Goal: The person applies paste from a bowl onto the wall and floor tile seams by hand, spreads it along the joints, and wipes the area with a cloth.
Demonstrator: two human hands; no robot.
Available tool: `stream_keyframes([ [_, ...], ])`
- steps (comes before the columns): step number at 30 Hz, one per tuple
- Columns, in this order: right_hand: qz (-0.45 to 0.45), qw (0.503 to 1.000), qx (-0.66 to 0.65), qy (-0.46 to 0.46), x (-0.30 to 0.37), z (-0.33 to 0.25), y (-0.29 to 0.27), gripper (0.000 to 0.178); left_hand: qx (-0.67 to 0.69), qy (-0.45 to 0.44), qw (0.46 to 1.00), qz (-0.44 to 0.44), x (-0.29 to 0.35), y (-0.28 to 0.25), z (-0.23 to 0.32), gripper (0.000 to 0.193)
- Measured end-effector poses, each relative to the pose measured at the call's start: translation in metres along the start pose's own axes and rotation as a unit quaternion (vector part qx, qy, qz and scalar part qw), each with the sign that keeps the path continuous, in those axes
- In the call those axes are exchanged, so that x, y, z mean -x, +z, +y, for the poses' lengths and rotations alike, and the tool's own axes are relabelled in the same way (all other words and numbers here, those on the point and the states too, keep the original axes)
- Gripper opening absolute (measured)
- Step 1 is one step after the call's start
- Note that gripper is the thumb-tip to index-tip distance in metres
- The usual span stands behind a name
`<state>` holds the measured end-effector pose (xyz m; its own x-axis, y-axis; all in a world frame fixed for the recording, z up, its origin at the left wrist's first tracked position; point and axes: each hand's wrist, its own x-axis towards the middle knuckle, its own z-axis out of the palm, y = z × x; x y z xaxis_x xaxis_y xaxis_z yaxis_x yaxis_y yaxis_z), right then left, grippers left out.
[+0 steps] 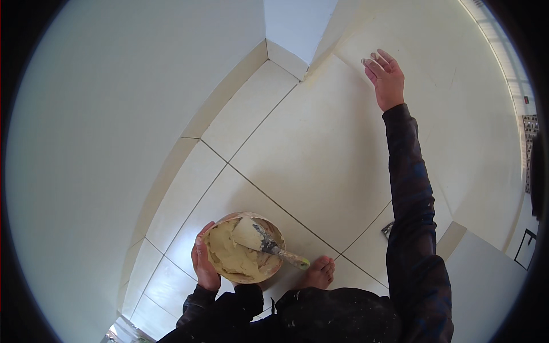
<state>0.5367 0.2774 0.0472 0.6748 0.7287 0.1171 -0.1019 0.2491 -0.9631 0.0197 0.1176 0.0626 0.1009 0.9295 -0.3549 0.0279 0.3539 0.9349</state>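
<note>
My left hand (204,263) grips the side of a round bucket (273,270) low in front of me, fingers around its wall. Cream-coloured putty (231,257) fills the bucket, with smears on the inner wall. A putty knife (269,244) lies across it, its broad blade coated in putty and its handle sticking out over the right rim. My right arm reaches far forward and to the right. At its end my right hand (388,77) is open, fingers apart and slightly bent, with pale smears at the fingertips. No tool shows in it.
Large cream floor tiles (303,166) with dark joints spread below. A pale wall (114,126) with a beige skirting (171,166) curves along the left, ending at a corner ahead. My bare foot (320,273) stands right of the bucket. A small drain cover (388,230) lies near my right sleeve.
</note>
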Motion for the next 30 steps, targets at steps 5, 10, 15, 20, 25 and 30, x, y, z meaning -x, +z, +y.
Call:
stream_keyframes([
  [5, -0.033, 0.970, -0.206, 0.125, 0.074, 0.003, 0.047, 0.054, -0.024, 0.000, 1.000, -0.019, -0.014, 0.004, 0.005, 0.067],
  [10, 0.041, 0.918, -0.357, 0.166, 0.092, 0.028, 0.082, 0.061, -0.022, 0.006, 0.999, -0.030, -0.017, 0.011, 0.002, 0.066],
  [15, 0.079, 0.905, -0.392, 0.144, 0.092, 0.033, 0.089, 0.066, -0.013, -0.008, 0.999, -0.041, -0.017, 0.013, 0.001, 0.066],
  [20, 0.108, 0.881, -0.440, 0.133, 0.096, 0.027, 0.087, 0.065, -0.014, -0.008, 0.999, -0.041, -0.017, 0.015, 0.004, 0.066],
  [25, -0.010, 0.968, -0.252, 0.006, 0.116, 0.020, 0.066, 0.045, -0.001, -0.006, 0.999, -0.045, -0.015, 0.016, 0.005, 0.066],
  [30, -0.144, 0.984, -0.024, -0.103, 0.103, 0.025, 0.022, 0.025, -0.017, -0.002, 0.999, -0.049, -0.021, 0.015, 0.006, 0.064],
])
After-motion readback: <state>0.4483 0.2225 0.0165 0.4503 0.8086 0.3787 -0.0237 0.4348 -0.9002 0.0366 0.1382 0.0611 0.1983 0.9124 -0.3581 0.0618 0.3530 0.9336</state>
